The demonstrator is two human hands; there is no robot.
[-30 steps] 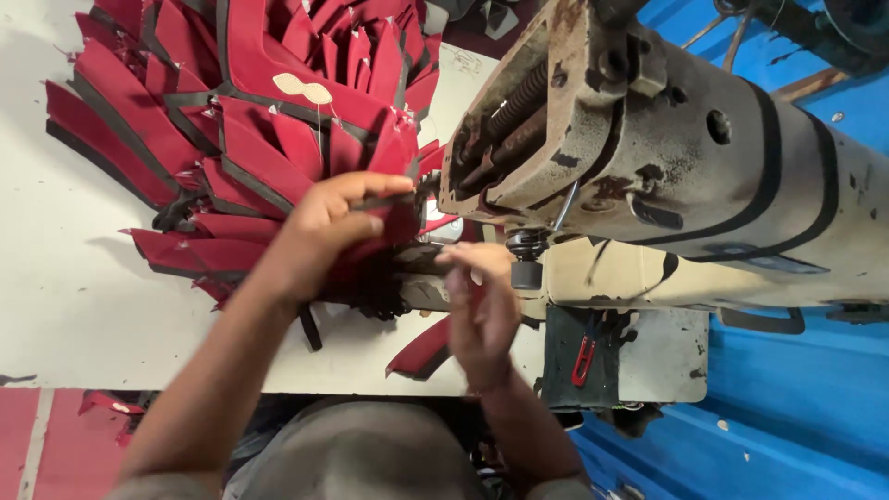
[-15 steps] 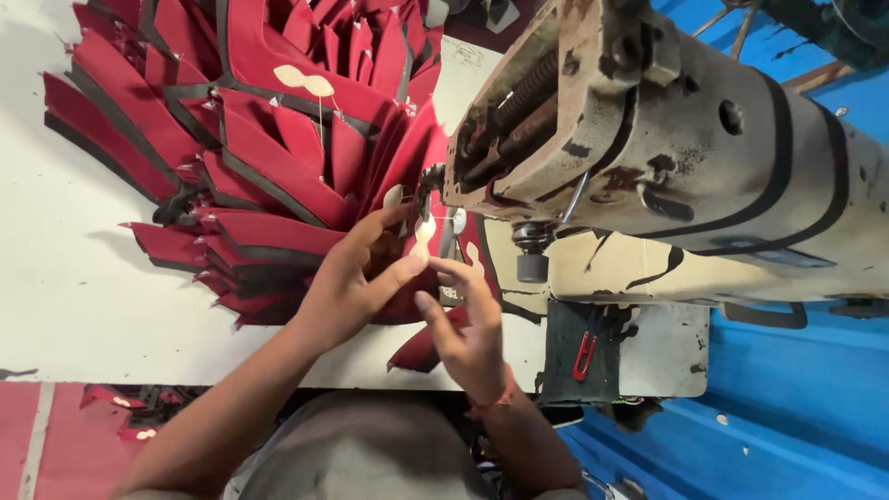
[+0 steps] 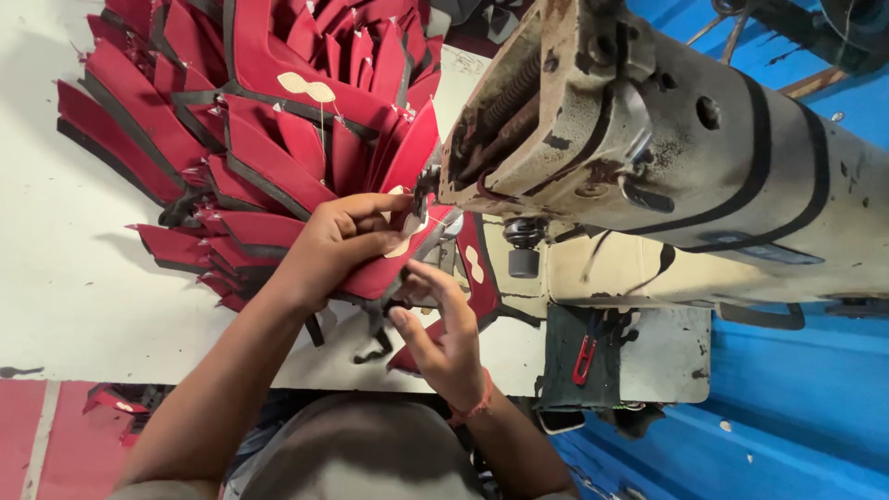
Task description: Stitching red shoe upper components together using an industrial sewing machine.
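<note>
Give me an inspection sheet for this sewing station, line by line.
Surface: white table, scuffed.
Job's things: red piece with cream patch at the sewing machine head.
Clutter: pile of red, black-edged pieces; red snips.
Grips: left hand pinches the piece; right hand fingers touch its lower edge.
Cables: nothing seen.
Surroundings: blue surface at right.

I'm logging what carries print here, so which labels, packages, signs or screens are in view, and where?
No packages, signs or screens.
Cream patch: peanut-shaped label on a red piece in the pile, top centre.
Second cream patch: on the red piece pinched by the left hand, at the sewing machine.
Third cream patch: on red fabric below the machine head, just above the right hand.
</note>
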